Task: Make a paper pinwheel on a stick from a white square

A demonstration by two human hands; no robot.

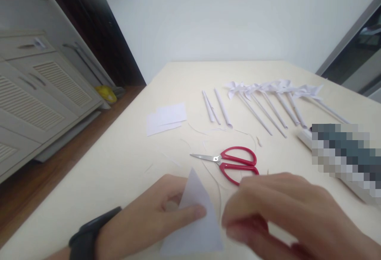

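A white piece of paper (193, 232), folded to a triangle with its tip upward, is gripped by my left hand (157, 208), the thumb across its face and the fingers behind. My right hand (268, 208) hovers just right of the paper, thumb and fingertips drawn together; whether anything thin is between them cannot be made out. Behind it lie red-handled scissors (216, 158), blades slightly parted and pointing left, partly covered by the right hand. Thin paper strips (218, 196) curl on the table around the scissors.
White paper squares (171, 115) lie at the left middle of the table (119, 164). Rolled paper sticks (223, 109) rest near the centre, and several paper pinwheels (276, 87) lie farther right. A long pixelated object (348, 164) sits at the right edge.
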